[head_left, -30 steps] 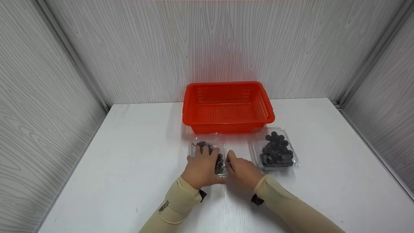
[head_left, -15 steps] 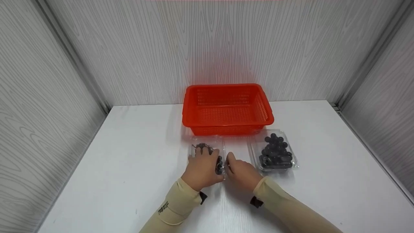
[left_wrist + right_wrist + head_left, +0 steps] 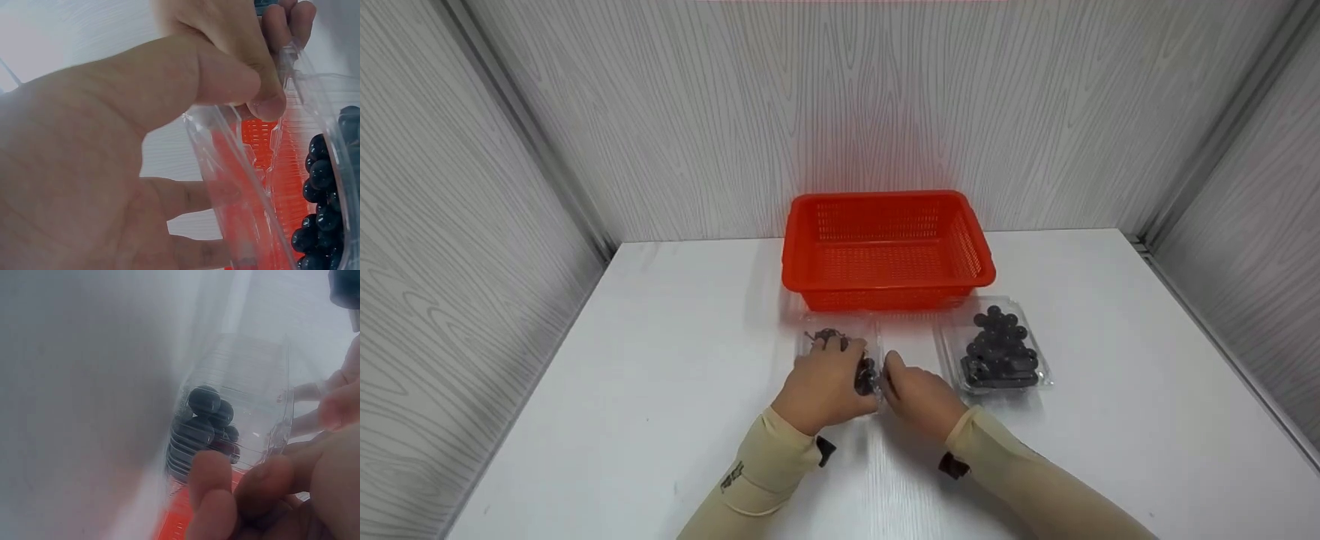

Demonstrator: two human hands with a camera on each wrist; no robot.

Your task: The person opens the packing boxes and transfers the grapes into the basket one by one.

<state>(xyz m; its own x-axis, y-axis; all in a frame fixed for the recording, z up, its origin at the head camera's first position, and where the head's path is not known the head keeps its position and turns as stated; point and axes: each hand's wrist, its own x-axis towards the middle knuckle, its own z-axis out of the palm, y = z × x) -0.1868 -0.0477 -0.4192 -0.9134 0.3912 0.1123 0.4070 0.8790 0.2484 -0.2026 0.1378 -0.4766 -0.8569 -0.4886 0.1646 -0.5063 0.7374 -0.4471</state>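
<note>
A clear plastic clamshell box (image 3: 851,324) holding a bunch of dark grapes (image 3: 867,377) lies in front of the red basket. My left hand (image 3: 823,386) grips its lid (image 3: 225,185) from above, thumb near the front right corner and fingers across the top. In the left wrist view the lid stands tilted, with a gap between it and the tray that bears the grapes. My right hand (image 3: 922,397) pinches the box's right edge with thumb and curled fingers. The left palm covers part of the grapes in the head view.
The red plastic basket (image 3: 889,295) stands against the back wall, with nothing visible in it. To the right, a second clear clamshell box (image 3: 952,330) with dark grapes (image 3: 997,349) lies on the white table (image 3: 645,450). Grey wood-grain panels rise at the back and sides.
My left hand has shifted slightly left, and its fingers are drawn in more over the lid. The right hand keeps its place at the box's edge.
</note>
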